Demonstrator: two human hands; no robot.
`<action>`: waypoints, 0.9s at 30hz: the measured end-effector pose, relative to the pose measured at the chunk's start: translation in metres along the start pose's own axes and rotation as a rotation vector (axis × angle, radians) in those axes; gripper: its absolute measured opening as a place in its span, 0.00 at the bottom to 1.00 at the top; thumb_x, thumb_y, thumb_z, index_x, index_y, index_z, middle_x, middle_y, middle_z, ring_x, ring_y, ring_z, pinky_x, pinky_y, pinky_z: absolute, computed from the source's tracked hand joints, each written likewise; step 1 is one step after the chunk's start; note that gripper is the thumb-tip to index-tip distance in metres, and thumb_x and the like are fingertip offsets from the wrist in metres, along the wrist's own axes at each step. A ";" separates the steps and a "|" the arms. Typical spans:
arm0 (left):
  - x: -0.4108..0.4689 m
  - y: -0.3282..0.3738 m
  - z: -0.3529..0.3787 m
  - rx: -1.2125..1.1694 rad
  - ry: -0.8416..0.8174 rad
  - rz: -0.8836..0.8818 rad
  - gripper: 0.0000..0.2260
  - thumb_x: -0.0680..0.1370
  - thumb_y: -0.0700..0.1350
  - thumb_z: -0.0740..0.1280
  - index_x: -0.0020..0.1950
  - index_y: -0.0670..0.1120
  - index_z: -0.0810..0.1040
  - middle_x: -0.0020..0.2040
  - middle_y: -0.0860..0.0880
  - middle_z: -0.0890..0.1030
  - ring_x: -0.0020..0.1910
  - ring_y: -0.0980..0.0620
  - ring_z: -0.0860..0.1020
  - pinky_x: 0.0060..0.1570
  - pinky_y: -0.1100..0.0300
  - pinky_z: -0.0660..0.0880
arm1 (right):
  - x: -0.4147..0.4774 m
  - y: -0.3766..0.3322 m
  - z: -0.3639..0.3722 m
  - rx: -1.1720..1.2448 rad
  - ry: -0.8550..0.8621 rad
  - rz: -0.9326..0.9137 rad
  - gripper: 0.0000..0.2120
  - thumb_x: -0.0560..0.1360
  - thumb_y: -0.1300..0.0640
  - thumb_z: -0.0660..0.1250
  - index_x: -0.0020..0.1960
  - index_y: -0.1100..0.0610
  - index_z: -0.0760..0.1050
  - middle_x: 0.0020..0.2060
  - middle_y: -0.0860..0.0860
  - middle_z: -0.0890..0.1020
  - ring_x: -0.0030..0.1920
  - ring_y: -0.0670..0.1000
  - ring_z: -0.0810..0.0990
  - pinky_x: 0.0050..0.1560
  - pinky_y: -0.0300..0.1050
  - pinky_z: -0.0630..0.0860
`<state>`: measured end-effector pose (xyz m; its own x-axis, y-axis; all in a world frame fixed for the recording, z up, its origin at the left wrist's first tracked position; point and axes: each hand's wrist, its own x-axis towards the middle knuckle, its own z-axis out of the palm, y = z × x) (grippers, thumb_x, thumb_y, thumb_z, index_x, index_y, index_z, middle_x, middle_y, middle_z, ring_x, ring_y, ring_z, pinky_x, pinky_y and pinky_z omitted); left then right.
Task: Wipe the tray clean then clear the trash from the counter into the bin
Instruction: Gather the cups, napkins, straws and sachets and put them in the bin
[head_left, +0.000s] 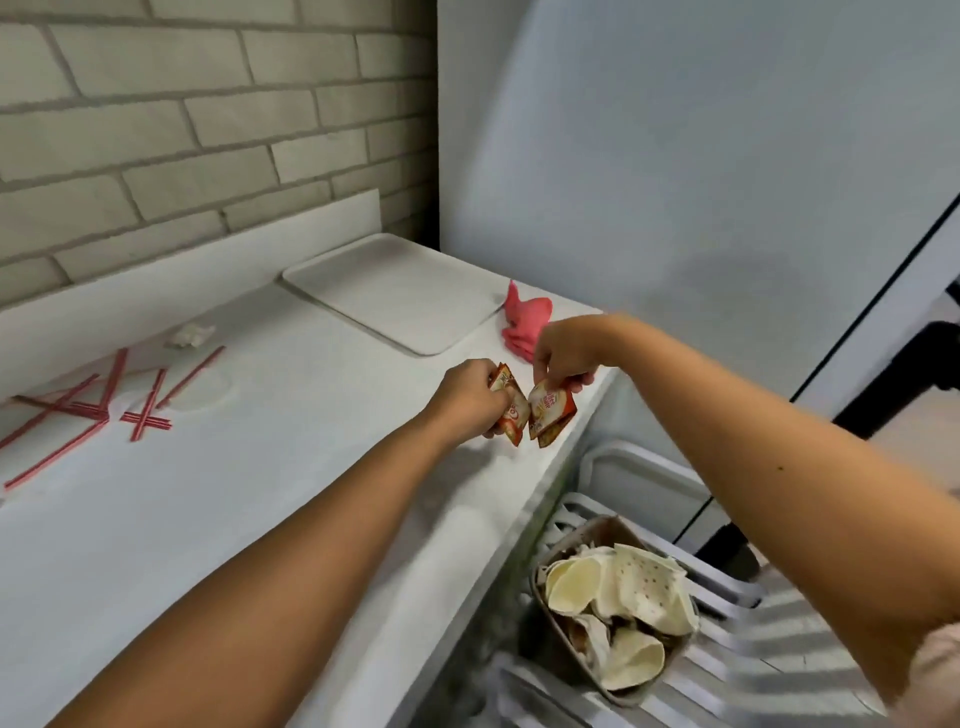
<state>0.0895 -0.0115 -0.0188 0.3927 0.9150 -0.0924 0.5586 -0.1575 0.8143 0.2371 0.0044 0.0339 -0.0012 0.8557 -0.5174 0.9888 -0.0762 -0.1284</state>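
Note:
A white tray lies flat at the back of the white counter, with a pink cloth crumpled at its right corner. My left hand grips an orange-and-white sachet just above the counter's right edge. Beside it, my right hand pinches a second orange sachet by its top. Below the counter's edge on the right stands a brown bin with white paper cups and crumpled paper in it.
Several red-and-white striped straws lie scattered on the counter's left side. A small crumpled white wrapper sits near the back ledge. A brick wall rises behind, a white panel to the right. The bin rests on a white slatted rack.

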 end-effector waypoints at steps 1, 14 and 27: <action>0.000 0.006 0.019 0.027 -0.028 0.004 0.04 0.75 0.37 0.61 0.46 0.40 0.74 0.40 0.41 0.79 0.29 0.48 0.76 0.29 0.60 0.73 | -0.003 0.018 0.010 0.004 -0.018 0.016 0.11 0.76 0.65 0.62 0.56 0.67 0.78 0.27 0.54 0.74 0.26 0.50 0.68 0.30 0.39 0.67; -0.020 -0.050 0.183 0.443 -0.283 -0.121 0.09 0.76 0.41 0.64 0.55 0.44 0.77 0.51 0.44 0.81 0.51 0.45 0.80 0.48 0.55 0.76 | 0.004 0.143 0.143 0.140 -0.188 0.145 0.13 0.73 0.68 0.63 0.56 0.68 0.79 0.30 0.54 0.78 0.26 0.48 0.75 0.33 0.39 0.75; -0.030 -0.098 0.235 0.496 -0.155 -0.122 0.20 0.75 0.40 0.68 0.65 0.46 0.68 0.61 0.46 0.71 0.57 0.46 0.77 0.55 0.56 0.75 | 0.018 0.162 0.225 0.282 -0.244 0.139 0.12 0.73 0.67 0.66 0.56 0.60 0.76 0.31 0.52 0.78 0.29 0.47 0.79 0.26 0.36 0.73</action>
<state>0.1948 -0.1110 -0.2302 0.3855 0.8781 -0.2834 0.8704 -0.2442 0.4274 0.3641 -0.1078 -0.1869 0.0612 0.6833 -0.7276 0.9022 -0.3497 -0.2525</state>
